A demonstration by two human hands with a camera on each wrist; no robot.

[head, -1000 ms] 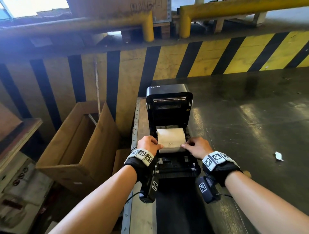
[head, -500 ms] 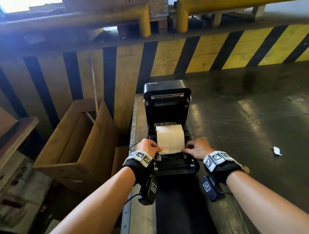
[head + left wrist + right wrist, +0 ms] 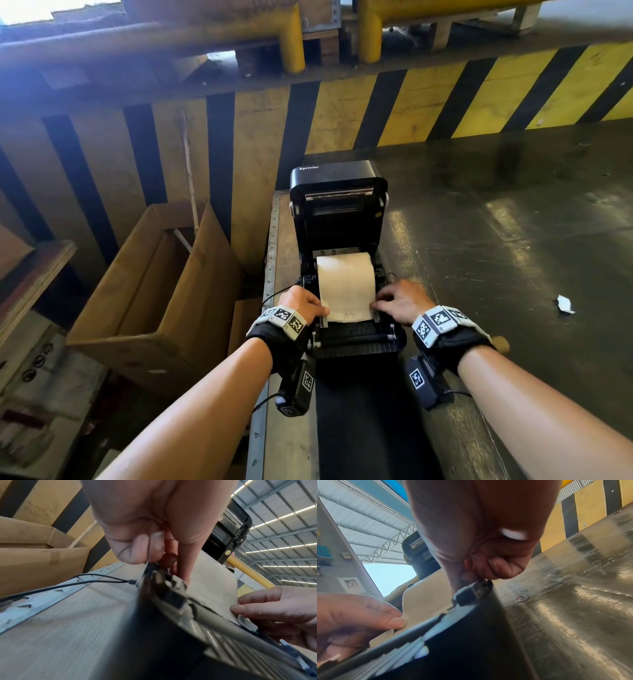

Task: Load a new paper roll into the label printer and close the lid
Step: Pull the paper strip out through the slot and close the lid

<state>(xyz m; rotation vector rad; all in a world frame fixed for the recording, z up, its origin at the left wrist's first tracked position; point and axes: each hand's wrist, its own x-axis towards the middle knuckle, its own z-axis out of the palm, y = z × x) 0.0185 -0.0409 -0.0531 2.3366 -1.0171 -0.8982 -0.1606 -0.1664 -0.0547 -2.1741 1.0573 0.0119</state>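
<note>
The black label printer (image 3: pixel 356 342) stands on a narrow bench with its lid (image 3: pixel 337 192) raised upright. A white paper roll sits in the bay, and its loose paper strip (image 3: pixel 346 291) lies forward over the feed path. My left hand (image 3: pixel 320 308) pinches the strip's left edge beside the guide. My right hand (image 3: pixel 378 301) pinches the right edge. From the left wrist, the left hand (image 3: pixel 154 555) has curled fingers at the paper (image 3: pixel 211 585), with the right hand (image 3: pixel 267 609) opposite. The right wrist view shows the right hand (image 3: pixel 481 573), the paper (image 3: pixel 426 599) and the left hand (image 3: pixel 390 620).
An open cardboard box (image 3: pixel 154 284) stands left of the bench. A black cable (image 3: pixel 96 580) plugs into the printer's left side. A yellow-and-black striped wall (image 3: pixel 376 109) rises behind. A paper scrap (image 3: pixel 564 304) and a rubber band (image 3: pixel 521 598) lie on the dark surface at right.
Both hands have drawn the paper strip forward off the roll toward the printer's front, so more paper lies over the feed path. The lid has stayed up.
</note>
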